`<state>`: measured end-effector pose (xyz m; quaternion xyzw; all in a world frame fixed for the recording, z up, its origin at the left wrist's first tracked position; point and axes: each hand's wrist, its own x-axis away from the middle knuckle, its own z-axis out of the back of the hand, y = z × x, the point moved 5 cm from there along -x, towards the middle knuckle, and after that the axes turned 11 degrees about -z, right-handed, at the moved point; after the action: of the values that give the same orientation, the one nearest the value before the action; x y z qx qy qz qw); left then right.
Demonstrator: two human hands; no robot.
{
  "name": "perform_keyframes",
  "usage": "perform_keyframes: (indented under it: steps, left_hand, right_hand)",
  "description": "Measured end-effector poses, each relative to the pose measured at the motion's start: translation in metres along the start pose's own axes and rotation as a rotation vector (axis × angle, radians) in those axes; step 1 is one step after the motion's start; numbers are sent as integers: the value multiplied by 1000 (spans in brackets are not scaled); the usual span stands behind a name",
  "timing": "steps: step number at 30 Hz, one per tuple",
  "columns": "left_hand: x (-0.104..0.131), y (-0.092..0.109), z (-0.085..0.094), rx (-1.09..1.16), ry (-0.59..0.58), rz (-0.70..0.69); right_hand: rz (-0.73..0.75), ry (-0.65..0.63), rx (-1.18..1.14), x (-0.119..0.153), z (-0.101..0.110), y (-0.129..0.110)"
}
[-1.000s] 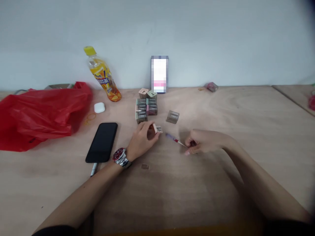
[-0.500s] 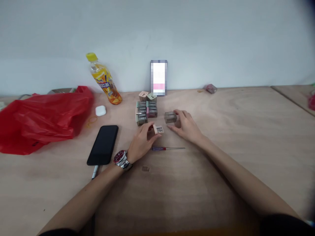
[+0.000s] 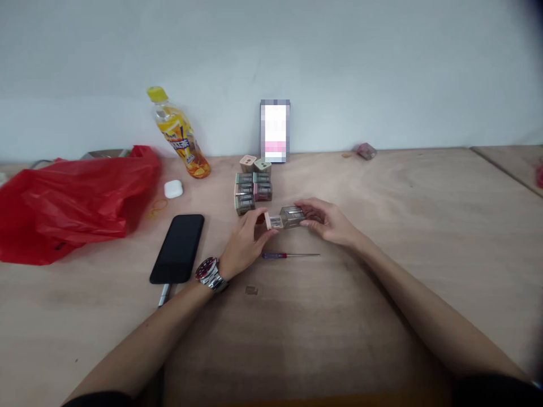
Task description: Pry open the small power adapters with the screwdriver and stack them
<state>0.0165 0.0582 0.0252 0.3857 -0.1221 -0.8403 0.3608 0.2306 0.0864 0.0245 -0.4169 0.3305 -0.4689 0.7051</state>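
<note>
Between the thumb and fingers of my left hand [image 3: 245, 240] is a pale pink sharpener insert [image 3: 275, 222], its blades facing right. My right hand [image 3: 328, 220] grips the right end of a clear grey plastic case [image 3: 292, 217]. The case's left end is right beside the insert; whether the two touch I cannot tell. A small screwdriver [image 3: 280, 255] with a purple and red handle lies just below my hands. Several sharpeners in grey cases [image 3: 262, 191] are grouped behind my left hand, with a pink one [image 3: 248, 163] and a green one [image 3: 263, 165] behind them.
A black phone [image 3: 178, 249] with a cable and a white earbud case [image 3: 173, 189] lie at the left, near a red plastic bag [image 3: 80, 203]. A drink bottle [image 3: 182, 138] and a lit phone [image 3: 275, 130] lean on the wall. A small clear piece [image 3: 251, 290] lies in front.
My right hand has closed on the grey case and brought it toward the front, up to the insert. My left hand has stayed nearly still.
</note>
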Motion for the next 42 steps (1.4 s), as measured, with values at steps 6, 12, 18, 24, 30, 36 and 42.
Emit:
perform_keyframes:
  steps: [6,12,18,24,30,36,42]
  left_hand:
    - [-1,-1,-2,44,-22,9]
    - [-1,3,-1,55,-35,-39]
    - [-2,7,0,47,-51,-66]
    - [-2,8,0,41,-51,-98]
    - [-1,4,0,80,-43,-67]
    - [-2,5,-1,29,-48,-55]
    - [-3,2,20,-46,228,75]
  right_hand:
    - [26,-52,-85,3,-13,-7]
    - [84,-68,-59,6,-21,-17]
    - [97,-65,-26,7,-22,-20]
    - [103,-69,-23,7,-25,-19]
    - [142,-38,107,8,-29,-26]
    - [155,-34,130,5,-28,-27]
    - [159,66,172,-8,-25,-23]
